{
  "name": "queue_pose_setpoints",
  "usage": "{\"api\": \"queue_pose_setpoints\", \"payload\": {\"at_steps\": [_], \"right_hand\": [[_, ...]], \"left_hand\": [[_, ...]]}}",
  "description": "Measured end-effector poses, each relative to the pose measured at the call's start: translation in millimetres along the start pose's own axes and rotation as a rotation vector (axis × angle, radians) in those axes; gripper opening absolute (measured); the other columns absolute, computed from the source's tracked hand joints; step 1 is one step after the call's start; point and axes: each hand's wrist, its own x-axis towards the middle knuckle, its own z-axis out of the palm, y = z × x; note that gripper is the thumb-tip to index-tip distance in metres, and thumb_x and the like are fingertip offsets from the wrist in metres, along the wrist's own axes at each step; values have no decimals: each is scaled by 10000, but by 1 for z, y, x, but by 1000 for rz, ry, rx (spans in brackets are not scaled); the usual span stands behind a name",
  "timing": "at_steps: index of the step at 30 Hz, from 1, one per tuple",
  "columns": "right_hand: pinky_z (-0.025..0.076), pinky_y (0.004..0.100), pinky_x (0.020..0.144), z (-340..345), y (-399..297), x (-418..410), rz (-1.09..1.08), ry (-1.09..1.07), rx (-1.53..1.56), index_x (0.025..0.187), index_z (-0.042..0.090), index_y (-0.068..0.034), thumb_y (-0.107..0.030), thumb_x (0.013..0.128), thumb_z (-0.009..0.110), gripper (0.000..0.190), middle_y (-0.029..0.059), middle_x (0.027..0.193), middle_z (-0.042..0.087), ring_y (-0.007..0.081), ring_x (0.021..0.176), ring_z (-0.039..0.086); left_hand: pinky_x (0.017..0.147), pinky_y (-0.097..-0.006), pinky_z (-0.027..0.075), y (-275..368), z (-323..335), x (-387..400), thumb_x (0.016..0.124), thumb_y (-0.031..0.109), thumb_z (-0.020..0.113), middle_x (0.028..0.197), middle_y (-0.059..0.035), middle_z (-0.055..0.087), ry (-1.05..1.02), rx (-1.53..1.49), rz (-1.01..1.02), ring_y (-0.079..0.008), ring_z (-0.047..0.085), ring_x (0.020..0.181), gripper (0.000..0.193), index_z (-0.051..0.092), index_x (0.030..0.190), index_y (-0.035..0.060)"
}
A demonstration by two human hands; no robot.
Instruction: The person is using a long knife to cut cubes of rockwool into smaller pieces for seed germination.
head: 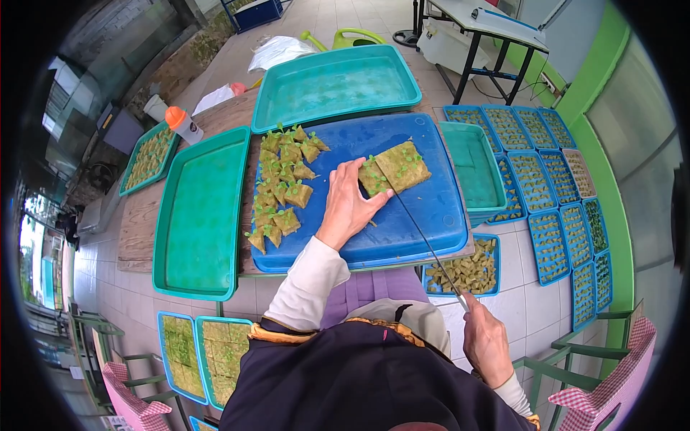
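My left hand (350, 199) holds the left part of a block of growing medium with green seedlings (407, 161) on an upturned blue plastic tray (345, 145), thumb and fingers on opposite sides. In my right hand (485, 339) is the handle of a long, thin-bladed knife (426, 237). Its blade runs up and left to the block, and its far end lies in a cut line between the held strip and the larger part. Small cut cubes with seedlings (280, 188) stand grouped along the tray's left side.
Green trays stand left (202, 215) and behind (334, 86); stacked trays (474, 167) are at the right. An orange-capped bottle (183, 124) stands upper left. Below right, a floor tray holds loose pieces (469, 269). Many seedling trays (533, 183) line the right floor, beside chairs with checked covers (609, 377).
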Motion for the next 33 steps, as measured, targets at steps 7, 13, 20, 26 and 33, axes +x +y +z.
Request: {"api": "queue_pose_setpoints", "payload": {"at_steps": [7, 13, 20, 26, 33], "right_hand": [[509, 481, 576, 11, -11, 24, -22, -27, -170, 1312, 430, -6, 55, 836, 496, 484, 226, 855, 607, 397, 653, 638], [525, 469, 559, 24, -20, 77, -66, -59, -261, 1071, 439, 11, 39, 825, 506, 257, 234, 812, 618, 396, 643, 644], [473, 503, 562, 8, 4, 41, -62, -102, -91, 1070, 441, 0, -13, 880, 525, 209, 234, 711, 604, 439, 659, 609], [455, 500, 571, -37, 17, -20, 155, -137, -19, 1066, 505, -25, -31, 876, 574, 203, 231, 708, 608, 443, 674, 600], [440, 436, 552, -42, 20, -22, 147, 91, 35, 1101, 564, -25, 37, 857, 559, 252, 234, 681, 574, 426, 631, 589]], "left_hand": [[989, -441, 395, -1, -2, 0, 721, 335, 816, 1177, -199, 540, -15, 17, 15, -360, 505, 1123, 751, 488, 1295, -22], [1005, -435, 389, 1, -3, -1, 720, 330, 817, 1184, -200, 538, -45, 20, 36, -355, 506, 1136, 747, 489, 1291, -21], [982, -422, 410, -2, 1, -1, 719, 297, 820, 1184, -196, 541, 5, 24, 20, -349, 510, 1131, 716, 499, 1279, -13], [960, -421, 424, 3, -4, 1, 712, 277, 821, 1169, -210, 534, -5, 20, 26, -360, 508, 1108, 722, 494, 1276, -33], [945, -419, 430, 16, -18, -6, 712, 380, 828, 1142, -216, 533, -107, 119, -24, -357, 517, 1092, 825, 457, 1303, -59]]}}
